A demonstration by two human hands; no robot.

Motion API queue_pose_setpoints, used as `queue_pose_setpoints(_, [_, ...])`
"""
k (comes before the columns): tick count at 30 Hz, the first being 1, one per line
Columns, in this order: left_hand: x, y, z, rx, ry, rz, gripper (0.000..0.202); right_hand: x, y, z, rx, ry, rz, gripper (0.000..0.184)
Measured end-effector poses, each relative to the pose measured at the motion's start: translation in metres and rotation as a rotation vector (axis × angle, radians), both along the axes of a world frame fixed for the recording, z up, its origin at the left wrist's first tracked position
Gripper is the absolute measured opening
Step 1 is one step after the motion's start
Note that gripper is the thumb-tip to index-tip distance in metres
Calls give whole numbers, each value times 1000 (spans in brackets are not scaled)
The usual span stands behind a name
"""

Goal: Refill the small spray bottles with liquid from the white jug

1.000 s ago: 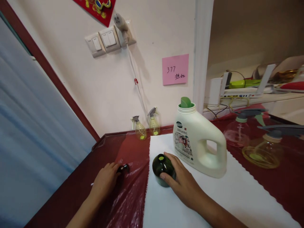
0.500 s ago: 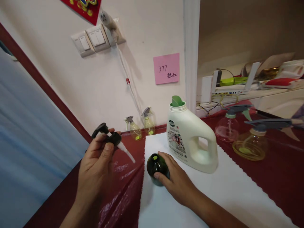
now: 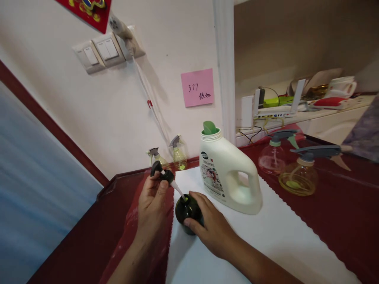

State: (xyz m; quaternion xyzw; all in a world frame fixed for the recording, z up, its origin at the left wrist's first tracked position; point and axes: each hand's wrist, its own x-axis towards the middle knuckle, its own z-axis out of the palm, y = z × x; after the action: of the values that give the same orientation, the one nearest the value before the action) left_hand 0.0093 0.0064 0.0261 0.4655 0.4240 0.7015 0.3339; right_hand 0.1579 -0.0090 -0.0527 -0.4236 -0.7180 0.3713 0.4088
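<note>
A red plastic cover [image 3: 340,221] lines the counter, with a white sheet [image 3: 266,244] on it; a white detergent jug [image 3: 226,175] stands on the sheet, spray bottles [image 3: 298,177] beside it, a pink note [image 3: 197,87] on the wall above; my left hand [image 3: 152,209] now pinches a black pump top [image 3: 162,173] closer in, its white tube at the mouth of the dark green bottle [image 3: 187,213], which my right hand [image 3: 211,227] still grips on the sheet.
</note>
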Motion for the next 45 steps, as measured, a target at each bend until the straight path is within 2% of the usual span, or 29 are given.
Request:
queue_pose_setpoints(6, [-9, -6, -42, -135, 129, -81, 33, 0, 0, 1, -4, 4, 3, 67])
queue_pose_setpoints(11, [-10, -10, -59, -180, 117, -149, 37, 0, 1, 2, 8, 10, 10, 67])
queue_pose_setpoints(24, [-13, -13, -68, -177, 242, -150, 38, 0, 2, 2, 12, 22, 9, 67])
queue_pose_setpoints(32, [-17, -12, -68, -142, 430, -145, 36, 0, 1, 3, 17, 33, 15, 65])
queue_pose_setpoints(40, [-16, -13, -73, -113, 397, -148, 35, 0, 4, -1, 21, 40, 24, 66])
queue_pose_setpoints(45, [-14, -11, -71, -141, 350, -164, 42, -2, 1, -4, 28, 29, 12, 70])
